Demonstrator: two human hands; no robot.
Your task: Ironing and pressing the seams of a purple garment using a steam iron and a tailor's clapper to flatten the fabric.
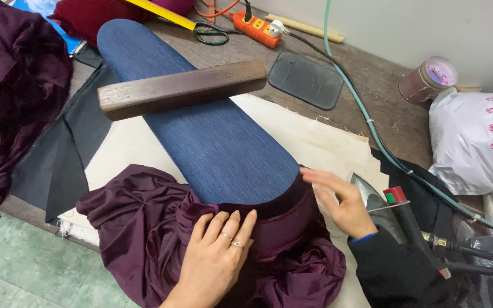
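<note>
1. The dark purple garment [144, 228] is soft and heavily gathered, with a faint sheen; it is pulled over the near, rounded end of a long padded pressing form [212, 137] covered in blue denim-like weave
2. The left hand [215, 256] lies flat on the garment at the form's near end, fingers [232, 225] straight and pressed together, rings on two of them; it grips nothing
3. The right hand [340, 202], in a dark sleeve, rests at the form's right edge where the purple band wraps round it, fingers [320, 177] loosely spread and touching the cloth, pinching nothing
4. A rectangular block of dark, smooth wood [181, 88] lies across the form near its far half
5. Under the form sits a cream cloth [309, 137] with frayed edges, and under that black fabric [69, 154] on the worn wooden bench [383, 97]
6. An iron [380, 202] with a pointed metal sole and red and green button lies just right of the right hand
7. A flat dark grey mat [306, 80] with rounded corners lies beyond the block
8. A cylindrical jar [429, 80] lies tilted at the wall, its open mouth showing pink-purple inside; what it holds I cannot tell
9. A white plastic bag [477, 142] with red print bulges at the right, contents hidden
10. More purple fabric [12, 85] is heaped at the left
</note>
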